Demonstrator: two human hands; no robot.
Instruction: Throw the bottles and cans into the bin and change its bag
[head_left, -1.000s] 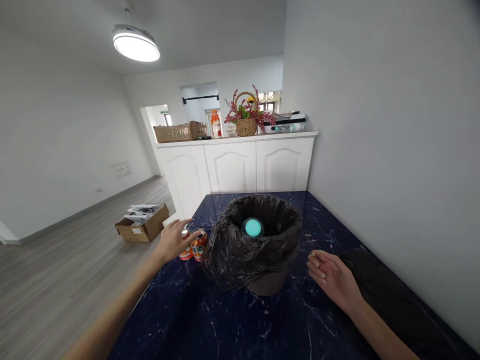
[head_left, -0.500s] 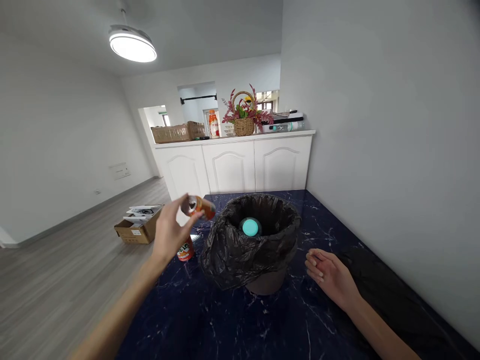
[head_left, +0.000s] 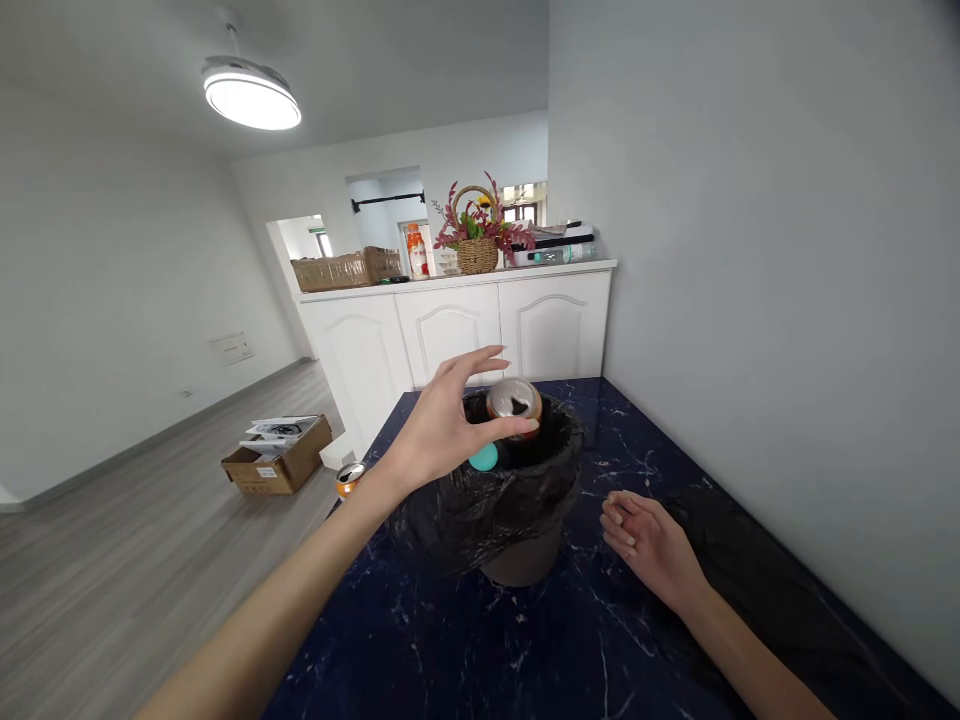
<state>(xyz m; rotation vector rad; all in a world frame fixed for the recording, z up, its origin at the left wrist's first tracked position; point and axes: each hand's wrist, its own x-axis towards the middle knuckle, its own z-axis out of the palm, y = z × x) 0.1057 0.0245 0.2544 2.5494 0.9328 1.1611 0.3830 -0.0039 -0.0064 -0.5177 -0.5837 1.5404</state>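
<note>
An orange can with a silver top (head_left: 514,400) is at the mouth of a bin lined with a black bag (head_left: 517,515). My left hand (head_left: 450,415) is over the bin, fingers spread above the can and thumb in front of it; the grip looks released. Inside the bin, beside my wrist, shows a turquoise cap (head_left: 484,457). A second orange can (head_left: 349,478) stands left of the bin, partly behind my left forearm. Right of the bin, my right hand (head_left: 649,540) is half curled with its fingers apart, holding nothing.
The bin is on a dark blue marbled table (head_left: 480,650). Black plastic (head_left: 757,560) lies along the right wall. Behind is a white cabinet (head_left: 457,335) bearing a flower basket (head_left: 478,253), bottles and a tray. An open cardboard box (head_left: 274,470) sits on the floor at left.
My left hand has moved right with the can, from left of the bin to over its mouth, and its fingers have spread. The view has shifted slightly; my right hand has barely moved.
</note>
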